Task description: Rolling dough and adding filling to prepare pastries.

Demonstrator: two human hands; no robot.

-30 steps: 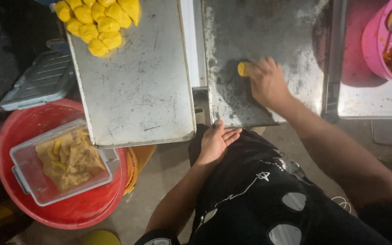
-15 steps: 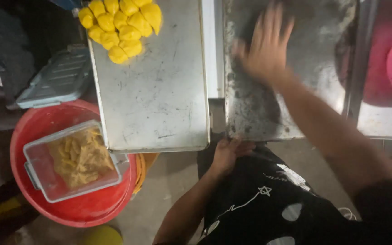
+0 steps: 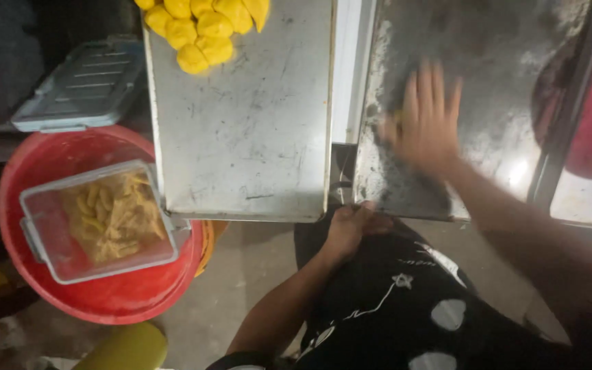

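Pressing right hand [image 3: 427, 123] flat, grip open, on steel tray [image 3: 488, 55], left hand [image 3: 348, 226] open at its near edge.

Left steel tray [image 3: 241, 137]: near part bare, yellow dough balls [image 3: 200, 27] crowd far end. Right tray [image 3: 501, 89]: open around right hand [image 3: 426, 127]. Red tub [image 3: 97, 288] blocks low left.

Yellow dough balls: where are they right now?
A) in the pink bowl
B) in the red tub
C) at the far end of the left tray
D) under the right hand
C: the dough balls sit clustered at the far end of the left tray, away from both hands.
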